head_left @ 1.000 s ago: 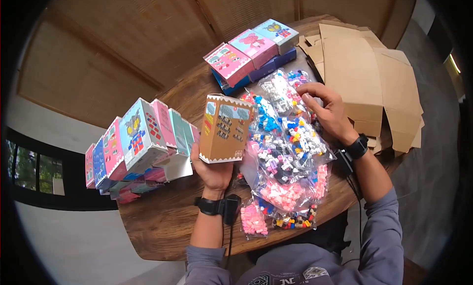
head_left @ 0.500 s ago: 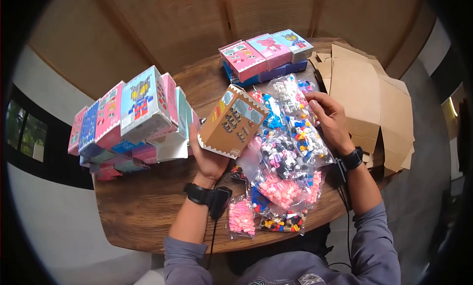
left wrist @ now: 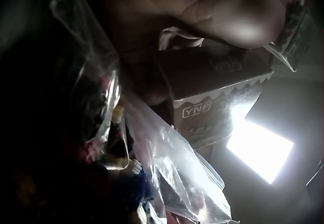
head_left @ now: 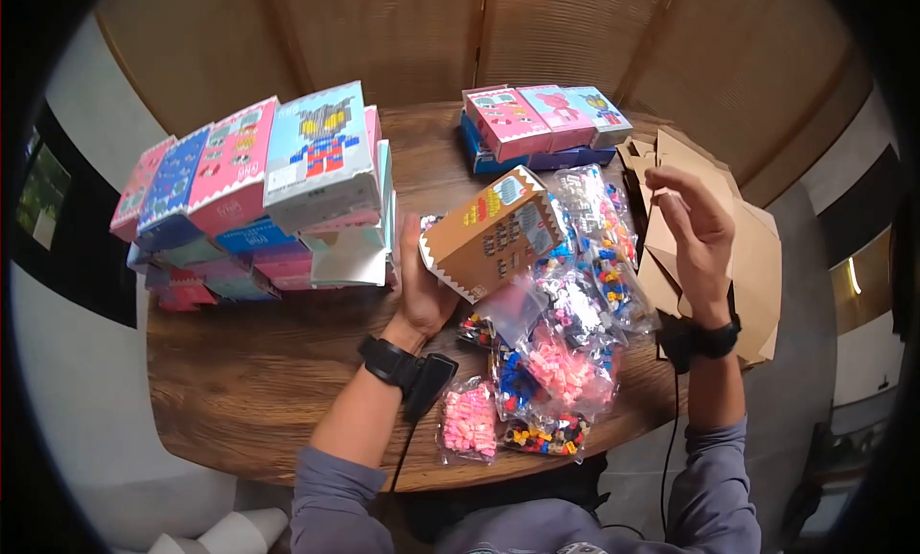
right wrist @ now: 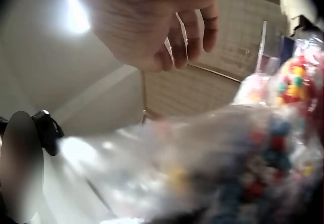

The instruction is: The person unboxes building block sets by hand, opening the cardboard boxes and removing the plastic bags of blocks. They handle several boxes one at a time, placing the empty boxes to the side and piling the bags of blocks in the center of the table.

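My left hand (head_left: 425, 300) holds a brown toy-brick box (head_left: 494, 238) with white zigzag edges, tilted above the table. In the left wrist view the box (left wrist: 212, 82) shows YNP lettering, and a clear plastic bag (left wrist: 167, 158) lies close beside it. Nothing is in my right hand (head_left: 704, 242), which is raised over the right side with its fingers loosely bent. Bags of bricks appear below the right hand (right wrist: 157, 26) in its wrist view. A pile of clear bags of small coloured bricks (head_left: 575, 305) spreads between the two arms.
Left of the brown box stands a stack of pink, blue and teal boxes (head_left: 230, 171). More boxes (head_left: 551, 123) are stacked at the back. Flattened cardboard (head_left: 757, 266) lies at the right edge. One bag of pink bricks (head_left: 470, 420) sits near the front edge of the wooden table (head_left: 249, 381).
My right hand has lifted off the bags and moved right. The left hand still holds the brown box, now tilted further. The head view has shifted.
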Demonstrator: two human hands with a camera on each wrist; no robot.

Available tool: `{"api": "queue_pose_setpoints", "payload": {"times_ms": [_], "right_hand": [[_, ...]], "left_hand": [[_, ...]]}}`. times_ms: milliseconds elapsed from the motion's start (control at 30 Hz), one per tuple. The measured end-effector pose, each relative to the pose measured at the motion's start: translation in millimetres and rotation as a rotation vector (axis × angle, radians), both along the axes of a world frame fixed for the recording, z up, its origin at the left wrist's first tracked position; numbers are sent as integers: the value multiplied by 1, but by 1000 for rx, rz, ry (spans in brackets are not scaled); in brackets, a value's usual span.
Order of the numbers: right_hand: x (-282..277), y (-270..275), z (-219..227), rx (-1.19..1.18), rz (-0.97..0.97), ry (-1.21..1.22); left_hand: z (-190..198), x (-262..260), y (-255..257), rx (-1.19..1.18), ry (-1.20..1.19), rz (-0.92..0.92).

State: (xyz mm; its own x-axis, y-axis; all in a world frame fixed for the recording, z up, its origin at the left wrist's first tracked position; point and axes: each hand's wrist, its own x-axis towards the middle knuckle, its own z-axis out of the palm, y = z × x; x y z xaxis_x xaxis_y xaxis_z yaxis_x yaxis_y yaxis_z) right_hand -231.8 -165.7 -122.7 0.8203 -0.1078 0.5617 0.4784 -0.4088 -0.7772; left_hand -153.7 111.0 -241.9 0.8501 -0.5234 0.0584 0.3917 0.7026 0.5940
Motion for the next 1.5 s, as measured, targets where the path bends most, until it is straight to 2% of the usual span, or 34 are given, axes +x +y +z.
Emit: {"api": "queue_pose_setpoints", "payload": {"times_ms": [100, 200, 300, 400, 533, 667, 767, 800, 867, 900, 1067, 1167, 1300, 1400, 1467, 1500], "right_hand": [[6, 28, 38, -244, 110, 51], [18, 52, 45, -470, 208, 140], [31, 67, 37, -544, 282, 241], [39, 70, 35, -488, 361, 386], [36, 65, 39, -535, 315, 256], [46, 56, 28, -616, 396, 36], [50, 57, 33, -714, 344, -51], [54, 56, 34, -753, 322, -82], [60, 54, 35, -752, 290, -92], [62, 53, 36, -776, 278, -81], [60, 55, 37, -835, 222, 34], [58, 54, 34, -794, 222, 22], [49, 62, 34, -583, 116, 46], [32, 77, 37, -424, 90, 76], [24, 79, 36, -607, 140, 69], [21, 83, 33, -586, 164, 92]], "left_hand": [[8, -2, -3, 32, -36, 3], [18, -5, -2, 109, -103, 10], [18, -6, -2, 113, -118, -28], [25, -9, 1, 130, -170, -27], [30, -11, 2, 114, -178, -14], [22, -5, -1, 32, -126, -36], [24, -5, 0, -21, -55, -47], [24, -4, 1, 23, -96, -35], [21, -2, 1, 110, -174, -10], [19, -1, 1, 9, -113, -53], [24, -3, 3, -43, -146, -80], [20, -1, 1, -56, -157, -110], [22, -1, 0, -144, -90, -54], [20, 2, 1, -96, -84, -15], [24, 0, 1, -82, -89, -16], [25, -1, 1, -74, -92, -17]]}}
